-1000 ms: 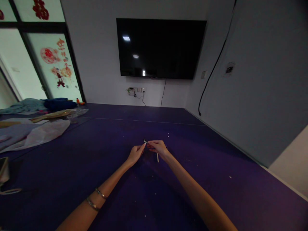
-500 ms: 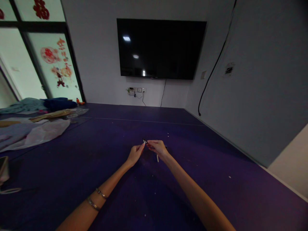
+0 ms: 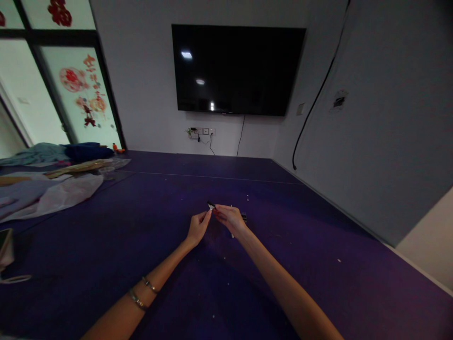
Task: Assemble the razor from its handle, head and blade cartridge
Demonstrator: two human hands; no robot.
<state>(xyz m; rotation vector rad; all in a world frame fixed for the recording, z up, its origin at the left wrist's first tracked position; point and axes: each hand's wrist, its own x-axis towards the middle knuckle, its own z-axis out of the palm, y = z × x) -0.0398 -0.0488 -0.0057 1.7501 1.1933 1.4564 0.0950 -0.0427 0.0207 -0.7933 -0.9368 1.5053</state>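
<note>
Over the purple surface (image 3: pixel 152 208), my two hands meet at a small black-and-silver piece (image 3: pixel 211 206), too small to make out its kind. My left hand (image 3: pixel 198 229) pinches its lower, silvery part between thumb and fingers. From the other side my right hand (image 3: pixel 230 219) has its fingertips closed at the piece, and a bit of red shows by them. Just beyond the right wrist lies a small dark object (image 3: pixel 244 217), partly covered by the hand. The end of a thin white stick-like thing (image 3: pixel 232 235) pokes out under that hand.
Plastic wrapping (image 3: pixel 71 193) and folded cloths (image 3: pixel 85 151) lie at the left. A phone-like object (image 3: pixel 5 248) with a loop sits at the left edge. A television (image 3: pixel 239 71) hangs on the far wall, and a black cable (image 3: pixel 313 101) hangs down the right wall.
The black part of the small piece has tilted and shows more clearly. Both hands have shifted slightly left, and more of the dark object behind the right wrist is visible.
</note>
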